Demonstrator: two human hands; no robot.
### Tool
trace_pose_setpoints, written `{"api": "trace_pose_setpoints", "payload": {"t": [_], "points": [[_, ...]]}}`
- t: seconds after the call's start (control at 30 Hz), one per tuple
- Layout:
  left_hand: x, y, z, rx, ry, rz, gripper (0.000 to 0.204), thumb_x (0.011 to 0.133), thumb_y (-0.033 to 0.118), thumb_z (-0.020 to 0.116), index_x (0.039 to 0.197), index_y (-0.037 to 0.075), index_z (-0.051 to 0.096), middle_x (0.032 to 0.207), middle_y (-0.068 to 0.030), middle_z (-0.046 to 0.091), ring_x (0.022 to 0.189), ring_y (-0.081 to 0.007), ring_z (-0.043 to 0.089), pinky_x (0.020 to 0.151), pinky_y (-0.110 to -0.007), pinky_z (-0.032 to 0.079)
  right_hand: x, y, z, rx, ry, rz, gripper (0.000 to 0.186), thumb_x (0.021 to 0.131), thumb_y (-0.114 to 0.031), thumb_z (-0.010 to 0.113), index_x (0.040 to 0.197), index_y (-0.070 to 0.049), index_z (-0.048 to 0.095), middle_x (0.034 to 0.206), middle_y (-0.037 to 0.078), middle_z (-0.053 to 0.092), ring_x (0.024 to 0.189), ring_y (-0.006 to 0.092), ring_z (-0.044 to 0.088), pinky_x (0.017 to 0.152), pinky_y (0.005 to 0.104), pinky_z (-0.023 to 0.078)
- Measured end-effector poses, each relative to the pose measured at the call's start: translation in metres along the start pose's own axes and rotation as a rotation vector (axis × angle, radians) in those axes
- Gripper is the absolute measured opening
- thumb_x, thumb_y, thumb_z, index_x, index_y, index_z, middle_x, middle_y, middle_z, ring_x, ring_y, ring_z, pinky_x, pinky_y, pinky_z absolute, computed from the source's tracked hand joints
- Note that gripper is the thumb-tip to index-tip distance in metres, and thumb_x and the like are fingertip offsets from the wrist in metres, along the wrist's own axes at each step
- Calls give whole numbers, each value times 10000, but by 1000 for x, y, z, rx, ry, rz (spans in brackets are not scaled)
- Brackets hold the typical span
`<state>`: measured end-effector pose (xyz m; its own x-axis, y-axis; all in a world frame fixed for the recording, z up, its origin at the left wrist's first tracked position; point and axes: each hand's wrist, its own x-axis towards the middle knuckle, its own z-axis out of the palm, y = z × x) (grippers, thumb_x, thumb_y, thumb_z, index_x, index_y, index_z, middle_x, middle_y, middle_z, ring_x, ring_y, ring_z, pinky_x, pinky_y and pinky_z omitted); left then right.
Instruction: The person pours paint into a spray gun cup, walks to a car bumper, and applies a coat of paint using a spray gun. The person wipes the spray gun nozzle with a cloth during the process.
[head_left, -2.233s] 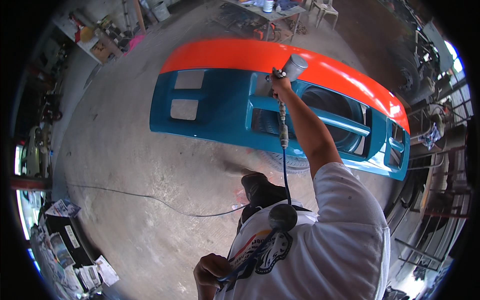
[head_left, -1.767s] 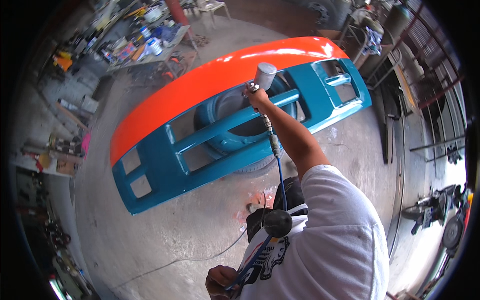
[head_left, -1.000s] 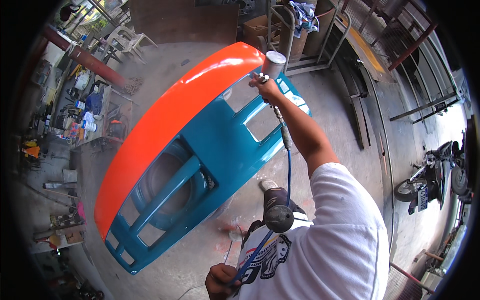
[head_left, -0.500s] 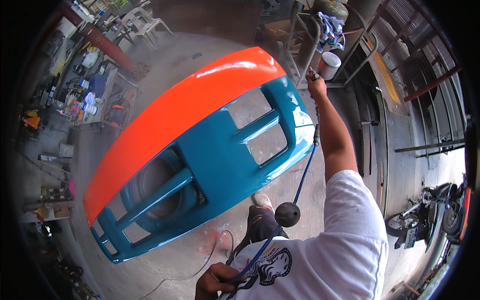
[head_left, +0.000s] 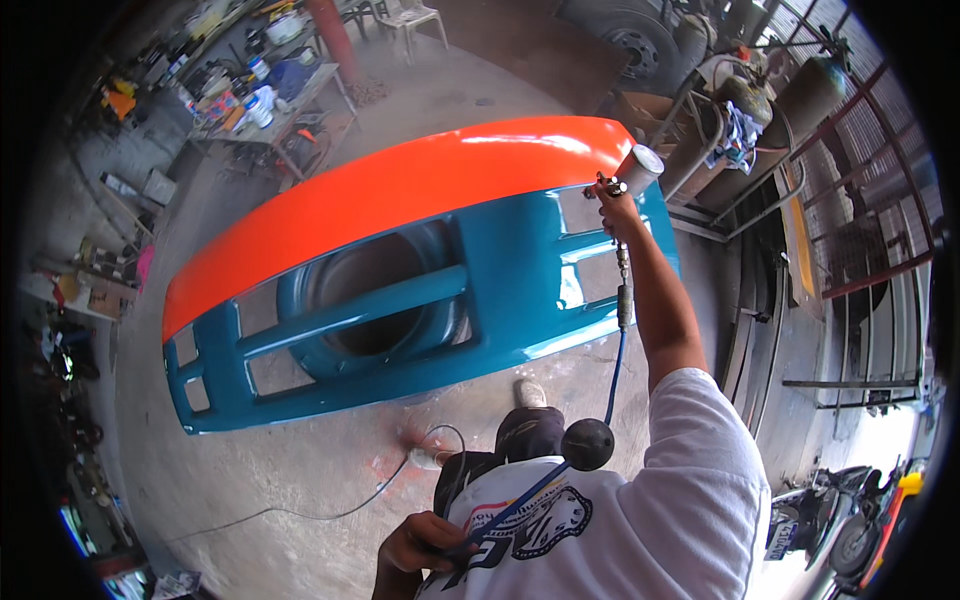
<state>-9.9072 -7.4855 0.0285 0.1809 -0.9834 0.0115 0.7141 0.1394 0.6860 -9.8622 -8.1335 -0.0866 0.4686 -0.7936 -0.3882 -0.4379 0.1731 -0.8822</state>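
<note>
A large vehicle bumper, glossy orange along its far band and teal below, lies across the view in front of me. My right hand is closed around a spray gun with a pale metal cup. The gun is above the bumper's right end, near where orange meets teal; whether it touches is unclear, and the trigger is hidden. A blue air hose runs from the gun's fitting past a black ball. My left hand grips this hose by my waist.
Under the bumper's open middle sits a round tyre-like support. A cluttered workbench stands far left, near a white plastic chair. Gas cylinders and a metal cart are at right. A thin cable trails over the floor.
The whole view has turned and shifted. My right hand has brought the spray gun from beyond the bumper's right end to over that end. My left hand still grips the hose.
</note>
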Motion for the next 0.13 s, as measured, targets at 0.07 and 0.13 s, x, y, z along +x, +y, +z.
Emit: {"api": "trace_pose_setpoints", "payload": {"t": [0.07,0.13], "points": [[-49,13,-13,32,15,13,403,691,2,844,1045,-135,706,987,-310,713,872,-365,748,854,-398,575,-20,-4,47,-30,-27,11,289,974,-483,625,978,-195,641,605,-46,396,438,95,372,408,295,321],[-97,24,-28,58,28,53,427,683,8,851,1054,-143,704,977,-306,717,876,-367,748,855,-398,573,-38,-11,99,-36,-25,-9,276,976,-469,630,1091,-221,590,597,-20,391,424,114,386,390,330,338]]}}
